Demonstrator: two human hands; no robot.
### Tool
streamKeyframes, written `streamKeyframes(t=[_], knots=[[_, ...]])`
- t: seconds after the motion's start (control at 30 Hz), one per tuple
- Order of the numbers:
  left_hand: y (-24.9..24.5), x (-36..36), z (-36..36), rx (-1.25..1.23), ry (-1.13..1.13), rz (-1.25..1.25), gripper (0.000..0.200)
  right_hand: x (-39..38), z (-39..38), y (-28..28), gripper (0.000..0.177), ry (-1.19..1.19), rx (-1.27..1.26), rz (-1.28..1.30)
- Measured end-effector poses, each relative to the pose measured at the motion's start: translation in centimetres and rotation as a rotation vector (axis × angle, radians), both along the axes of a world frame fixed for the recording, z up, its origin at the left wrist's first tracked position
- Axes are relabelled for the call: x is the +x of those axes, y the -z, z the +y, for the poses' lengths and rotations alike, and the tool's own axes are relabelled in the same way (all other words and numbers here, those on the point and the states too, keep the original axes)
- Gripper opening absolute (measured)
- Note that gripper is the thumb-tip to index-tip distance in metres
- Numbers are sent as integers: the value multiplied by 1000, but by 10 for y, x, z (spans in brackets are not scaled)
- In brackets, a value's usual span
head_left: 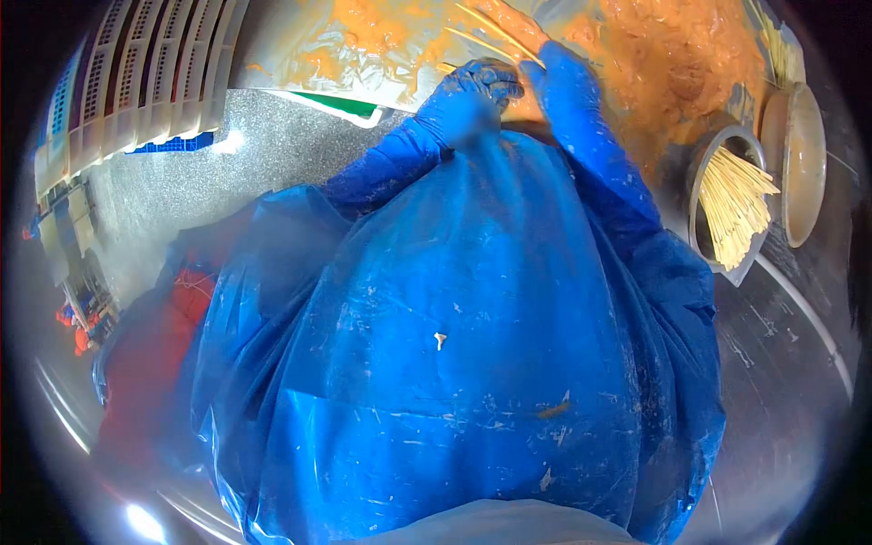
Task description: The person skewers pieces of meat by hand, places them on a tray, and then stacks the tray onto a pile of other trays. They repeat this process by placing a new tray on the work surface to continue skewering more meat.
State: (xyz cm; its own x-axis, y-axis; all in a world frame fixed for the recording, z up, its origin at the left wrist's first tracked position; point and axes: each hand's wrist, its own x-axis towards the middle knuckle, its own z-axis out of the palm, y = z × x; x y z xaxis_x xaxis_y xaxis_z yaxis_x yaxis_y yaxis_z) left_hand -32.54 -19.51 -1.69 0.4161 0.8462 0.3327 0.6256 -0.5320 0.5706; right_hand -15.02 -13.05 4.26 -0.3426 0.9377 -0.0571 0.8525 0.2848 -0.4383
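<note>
My left hand (477,89), in a blue glove, is closed with its fingers curled at the near edge of the work table. Whatever lies inside those fingers is hidden. Close beside it, my right hand (565,84) is closed around the ends of thin wooden skewers (498,34) that slant up and to the left. Orange, marinated raw meat (522,29) lies against the skewers and the right fingers. One more short skewer tip shows just above the left hand.
Marinated meat pieces (677,54) cover the table on the right, with more at upper left. At right, a tilted container (701,195) holds many skewers, beside a round tub (804,163). White slatted crates (136,73) stand at left. A green-and-white tray edge (336,107) sits below the table edge.
</note>
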Motion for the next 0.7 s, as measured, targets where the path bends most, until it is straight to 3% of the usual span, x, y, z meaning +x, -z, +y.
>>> streamKeyframes(t=[0.07,0.27,0.33,0.43,0.5,0.57,0.63,0.7], knots=[[-3,1,0,-10,1,-2,25,12,4,0,31,12,-54,46],[1,3,2,15,1,-32,23,8,23,27,35,5,119,22],[1,3,1,1,-3,-30,23,15,23,23,34,39,24,3],[-2,3,0,-4,-1,-40,22,61,30,35,32,94,127,53],[-3,-1,1,9,8,-40,23,81,24,23,29,165,57,56],[-3,-7,3,-51,11,-210,28,104,6,12,27,119,-43,284],[-19,-10,20,22,31,-182,30,148,-4,27,26,150,-141,214],[-24,-10,35,84,57,-153,32,161,-23,7,26,206,-210,252]])
